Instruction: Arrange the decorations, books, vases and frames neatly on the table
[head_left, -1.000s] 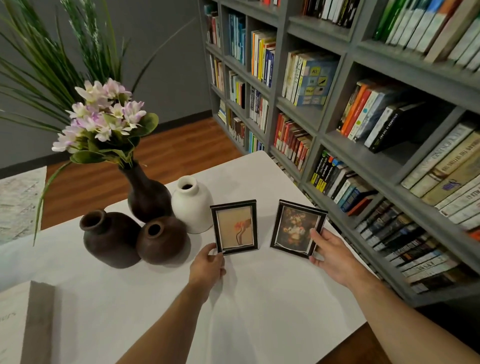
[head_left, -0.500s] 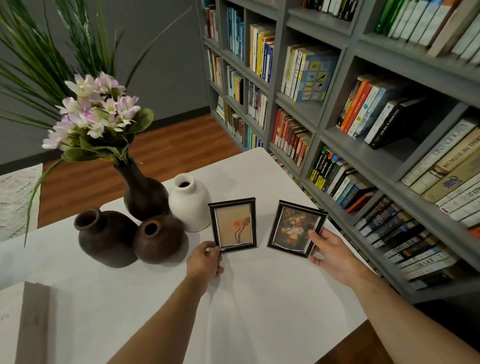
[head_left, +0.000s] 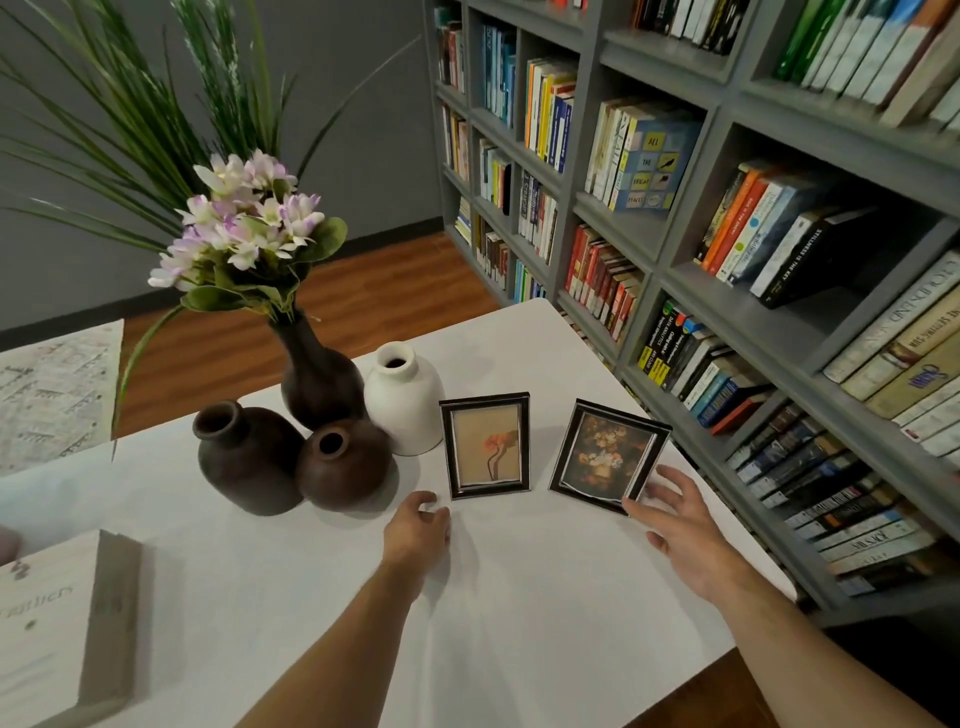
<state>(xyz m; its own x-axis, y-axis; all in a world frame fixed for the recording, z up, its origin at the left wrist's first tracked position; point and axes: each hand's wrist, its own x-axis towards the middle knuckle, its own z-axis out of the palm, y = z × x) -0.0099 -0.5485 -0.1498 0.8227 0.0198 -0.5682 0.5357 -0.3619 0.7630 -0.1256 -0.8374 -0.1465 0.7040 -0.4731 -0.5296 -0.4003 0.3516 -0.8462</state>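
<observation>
I'm in a home library or reading room: grey floor-to-ceiling bookshelves (head_left: 727, 249) packed with books, wood floor (head_left: 363, 291), grey wall (head_left: 363, 130), rug (head_left: 52, 389), white-clothed table (head_left: 519, 597).

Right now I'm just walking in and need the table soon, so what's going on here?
A person is arranging decorations on a white-covered table beside a bookshelf. Two picture frames stand upright side by side: the left hand rests just in front of the lighter frame, and the right hand is open at the darker frame. Four vases are grouped to the left, one holding flowers.
</observation>
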